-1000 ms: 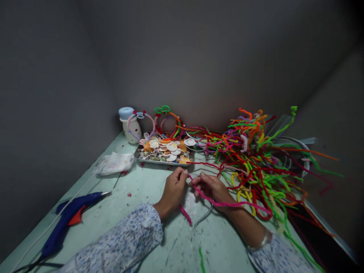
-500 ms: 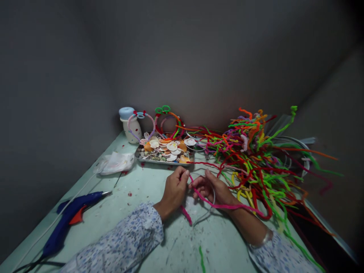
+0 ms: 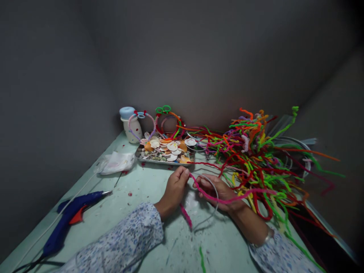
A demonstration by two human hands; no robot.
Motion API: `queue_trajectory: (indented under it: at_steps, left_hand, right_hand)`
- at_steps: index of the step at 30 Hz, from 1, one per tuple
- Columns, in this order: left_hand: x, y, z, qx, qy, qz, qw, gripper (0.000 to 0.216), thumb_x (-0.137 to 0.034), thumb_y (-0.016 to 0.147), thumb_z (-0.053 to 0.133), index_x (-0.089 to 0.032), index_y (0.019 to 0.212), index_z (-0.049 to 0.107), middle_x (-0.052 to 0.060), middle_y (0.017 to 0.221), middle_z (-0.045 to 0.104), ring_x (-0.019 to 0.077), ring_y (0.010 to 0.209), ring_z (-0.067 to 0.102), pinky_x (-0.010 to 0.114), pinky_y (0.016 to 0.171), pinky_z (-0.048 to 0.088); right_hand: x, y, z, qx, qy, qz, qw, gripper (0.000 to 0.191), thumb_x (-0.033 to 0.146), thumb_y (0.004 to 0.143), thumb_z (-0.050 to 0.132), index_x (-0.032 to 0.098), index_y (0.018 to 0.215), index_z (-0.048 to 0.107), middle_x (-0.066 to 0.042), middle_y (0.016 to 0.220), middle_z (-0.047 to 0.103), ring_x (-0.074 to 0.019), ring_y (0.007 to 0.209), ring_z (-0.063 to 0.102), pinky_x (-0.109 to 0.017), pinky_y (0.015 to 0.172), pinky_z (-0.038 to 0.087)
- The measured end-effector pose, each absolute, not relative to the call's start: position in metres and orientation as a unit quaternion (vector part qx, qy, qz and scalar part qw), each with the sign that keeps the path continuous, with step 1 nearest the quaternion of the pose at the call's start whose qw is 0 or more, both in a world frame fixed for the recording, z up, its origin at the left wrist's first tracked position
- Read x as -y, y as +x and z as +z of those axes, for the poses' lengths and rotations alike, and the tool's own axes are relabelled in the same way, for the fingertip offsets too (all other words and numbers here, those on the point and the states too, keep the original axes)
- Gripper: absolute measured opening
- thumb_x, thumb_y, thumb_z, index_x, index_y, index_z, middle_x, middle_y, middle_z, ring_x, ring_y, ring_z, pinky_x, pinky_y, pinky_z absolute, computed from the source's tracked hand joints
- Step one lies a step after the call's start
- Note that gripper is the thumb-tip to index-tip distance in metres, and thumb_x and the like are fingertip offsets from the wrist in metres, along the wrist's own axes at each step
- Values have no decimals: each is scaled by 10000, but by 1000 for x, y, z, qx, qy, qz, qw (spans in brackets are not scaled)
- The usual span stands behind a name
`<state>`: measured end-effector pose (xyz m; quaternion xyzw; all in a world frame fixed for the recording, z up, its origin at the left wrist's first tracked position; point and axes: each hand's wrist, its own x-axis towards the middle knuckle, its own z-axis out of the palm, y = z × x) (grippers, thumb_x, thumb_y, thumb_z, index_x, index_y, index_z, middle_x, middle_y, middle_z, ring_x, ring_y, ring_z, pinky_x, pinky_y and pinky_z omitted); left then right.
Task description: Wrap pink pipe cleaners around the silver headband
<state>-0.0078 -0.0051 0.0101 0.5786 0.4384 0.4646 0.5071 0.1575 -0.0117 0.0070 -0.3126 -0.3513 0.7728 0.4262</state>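
My left hand (image 3: 176,186) is closed, its thumb and fingers pinching a bright pink pipe cleaner (image 3: 233,198) against a thin whitish hoop (image 3: 212,183). A short end of the pipe cleaner hangs below that hand. Its long end runs rightward, crossing the hoop and passing in front of my right hand (image 3: 220,189). That hand is open, with its fingers loosely curled and apart behind the hoop's right side. Whether a fingertip touches the pipe cleaner I cannot tell. The hoop's lower part reaches down over the table.
A metal tray (image 3: 159,163) of shells stands behind my hands, with decorated rings (image 3: 130,125) behind it. A white jar (image 3: 132,131) is at back left. On the left lie a plastic bag (image 3: 118,163) and a blue glue gun (image 3: 61,229). Many pipe cleaners (image 3: 256,148) heap up on the right.
My right hand has opened, its thumb no longer raised near the hoop's top. The pipe cleaner's long end has swung upward, off the right forearm. My left hand keeps its pinch.
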Motion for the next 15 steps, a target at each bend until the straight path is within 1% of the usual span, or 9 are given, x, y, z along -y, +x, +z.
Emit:
queue_trajectory:
  at_steps: [1, 4, 7, 11, 15]
  left_hand:
    - [5, -8, 10, -439, 579, 463, 507, 310, -440, 892, 410, -186, 716, 439, -53, 592, 376, 90, 539, 331, 206, 541, 313]
    - [5, -7, 10, -440, 590, 455, 501, 300, -435, 892, 420, -183, 735, 465, -45, 602, 401, 93, 564, 364, 202, 549, 320]
    - [6, -7, 9, -433, 597, 453, 500, 296, -431, 895, 422, -181, 746, 476, -37, 623, 427, 95, 590, 392, 202, 565, 333]
    - [6, -7, 8, -430, 597, 455, 502, 302, -435, 897, 417, -178, 747, 469, -36, 635, 428, 98, 598, 390, 207, 569, 335]
    - [6, -8, 9, -434, 593, 450, 507, 313, -449, 895, 413, -179, 745, 460, -42, 624, 399, 95, 582, 365, 208, 552, 316]
  right_hand:
    - [13, 157, 8, 370, -309, 769, 420, 175, 302, 741, 707, 162, 812, 631, -33, 761, 675, -103, 567, 614, -197, 547, 500]
    - [15, 155, 9, 429, -305, 761, 380, 229, 360, 775, 675, 159, 826, 578, -20, 715, 656, -86, 507, 590, -165, 448, 435]
    - [14, 154, 6, 455, -299, 761, 354, 260, 336, 746, 699, 160, 848, 538, -9, 699, 648, -94, 492, 601, -148, 380, 372]
    - [12, 152, 0, 443, -313, 758, 362, 238, 305, 753, 683, 165, 856, 520, -4, 667, 652, -108, 495, 630, -142, 375, 382]
    - [11, 152, -3, 435, -338, 741, 384, 230, 306, 760, 675, 168, 864, 523, 16, 584, 629, -106, 434, 605, -140, 347, 377]
